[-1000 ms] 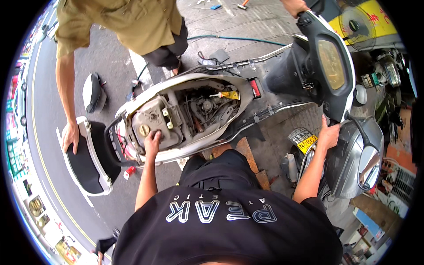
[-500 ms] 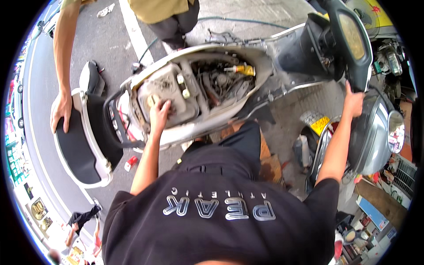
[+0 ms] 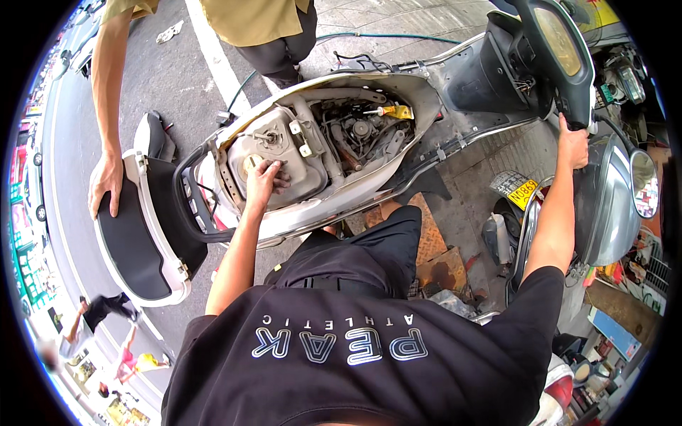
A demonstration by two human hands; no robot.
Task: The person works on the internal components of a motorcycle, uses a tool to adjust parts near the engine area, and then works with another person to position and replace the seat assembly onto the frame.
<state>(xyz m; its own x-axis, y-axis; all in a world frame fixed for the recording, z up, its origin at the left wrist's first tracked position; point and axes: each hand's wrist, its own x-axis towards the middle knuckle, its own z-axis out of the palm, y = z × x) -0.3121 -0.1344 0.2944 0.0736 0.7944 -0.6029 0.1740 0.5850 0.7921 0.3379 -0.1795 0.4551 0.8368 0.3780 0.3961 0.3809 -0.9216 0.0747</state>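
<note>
Standing at the near side of an open-bodied scooter (image 3: 334, 207), with its tail pointing left and its handlebar (image 3: 568, 84) rising on the right. Closing the right hand (image 3: 572, 145) around the near end of that handlebar, with the thumb pointing along it toward the far side. Laying the left hand (image 3: 263, 183) over the near left part of the fuel tank (image 3: 300, 170), bending the fingers and partly covering the yellowish filler cap (image 3: 251, 163); cannot tell whether gripping the cap or only resting beside it. Having the body of the scooter stretching between the two grips, with the engine (image 3: 361, 129) sitting to the right of the left hand and a yellow tube (image 3: 398, 112) lying at the far right of the engine bay. Sharing the scooter with a co-worker on the far side, with a co-worker's hand (image 3: 106, 186) pressing on the black pad (image 3: 135, 241) of the white-rimmed piece at the tail, well left of the fuel tank. Having silver bodywork (image 3: 604, 202) standing just right of the right forearm.
</note>
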